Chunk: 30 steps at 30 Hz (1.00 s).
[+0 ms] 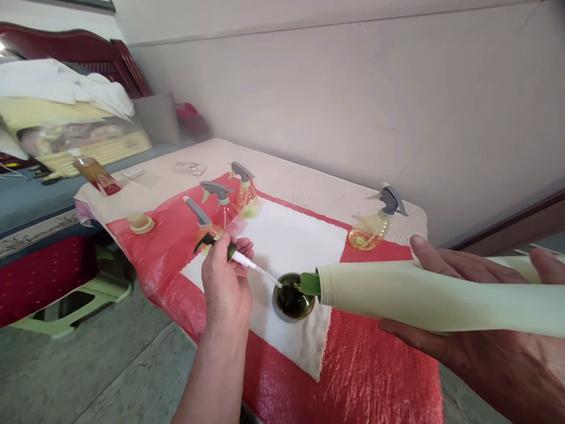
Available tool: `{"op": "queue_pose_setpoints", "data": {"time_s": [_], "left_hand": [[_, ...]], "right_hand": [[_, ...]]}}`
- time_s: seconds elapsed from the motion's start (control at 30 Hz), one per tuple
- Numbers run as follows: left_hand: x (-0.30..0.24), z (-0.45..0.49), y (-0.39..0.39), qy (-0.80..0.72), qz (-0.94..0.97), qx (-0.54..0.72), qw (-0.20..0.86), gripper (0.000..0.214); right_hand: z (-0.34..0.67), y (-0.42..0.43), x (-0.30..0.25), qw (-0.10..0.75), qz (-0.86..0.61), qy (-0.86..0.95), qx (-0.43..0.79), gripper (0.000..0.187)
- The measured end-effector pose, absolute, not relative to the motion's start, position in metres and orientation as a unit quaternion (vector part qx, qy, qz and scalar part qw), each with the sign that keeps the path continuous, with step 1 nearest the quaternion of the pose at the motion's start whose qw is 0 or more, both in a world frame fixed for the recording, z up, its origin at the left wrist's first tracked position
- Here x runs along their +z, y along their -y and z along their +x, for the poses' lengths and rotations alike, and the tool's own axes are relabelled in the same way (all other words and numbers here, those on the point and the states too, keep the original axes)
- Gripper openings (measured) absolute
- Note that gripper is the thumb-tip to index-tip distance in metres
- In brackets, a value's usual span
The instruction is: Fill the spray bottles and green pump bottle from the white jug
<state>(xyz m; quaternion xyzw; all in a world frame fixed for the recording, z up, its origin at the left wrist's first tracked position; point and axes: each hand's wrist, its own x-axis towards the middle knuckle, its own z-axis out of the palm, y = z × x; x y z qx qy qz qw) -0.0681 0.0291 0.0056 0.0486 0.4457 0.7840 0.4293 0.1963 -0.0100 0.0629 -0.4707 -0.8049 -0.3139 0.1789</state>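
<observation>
My left hand (225, 282) is closed around a lotion pump (242, 259) with a black nozzle, a white stem and a thin clear tube. The tube slants down to the right, its tip by the opening of a round dark green bottle (286, 309). My right hand (498, 359) supports a large pale green jug (375, 288), tilted nearly level. Its threaded mouth faces the dark bottle, and a green tongue-like piece (310, 284) sticks out of it, over the opening. Whether liquid is flowing I cannot tell.
Several spray bottles with grey heads, among them one at the right (371, 229), stand on the table. A white cloth (304, 235) lies on red plastic (375, 353). A labelled bottle (95, 172) and a round cap (140, 222) are at left. A stool (66, 318) stands beside the table.
</observation>
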Motion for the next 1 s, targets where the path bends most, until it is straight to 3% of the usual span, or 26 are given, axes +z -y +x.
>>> {"op": "queue_pose_setpoints", "data": {"time_s": [0.2, 0.43, 1.0], "left_hand": [[0.0052, -0.0683, -0.0298, -0.442, 0.047, 0.784, 0.433, 0.019], [0.0049, -0.0684, -0.0298, -0.439, 0.051, 0.785, 0.433, 0.019], [0.006, -0.0683, -0.0299, -0.438, 0.049, 0.787, 0.432, 0.018]], "right_hand": [[0.1973, 0.0107, 0.0629, 0.166, -0.46, 0.8, -0.347, 0.064], [0.1983, 0.0101, 0.0671, 0.163, -0.447, 0.798, -0.37, 0.046], [0.1963, 0.0109, 0.07, 0.164, -0.446, 0.799, -0.368, 0.05]]}}
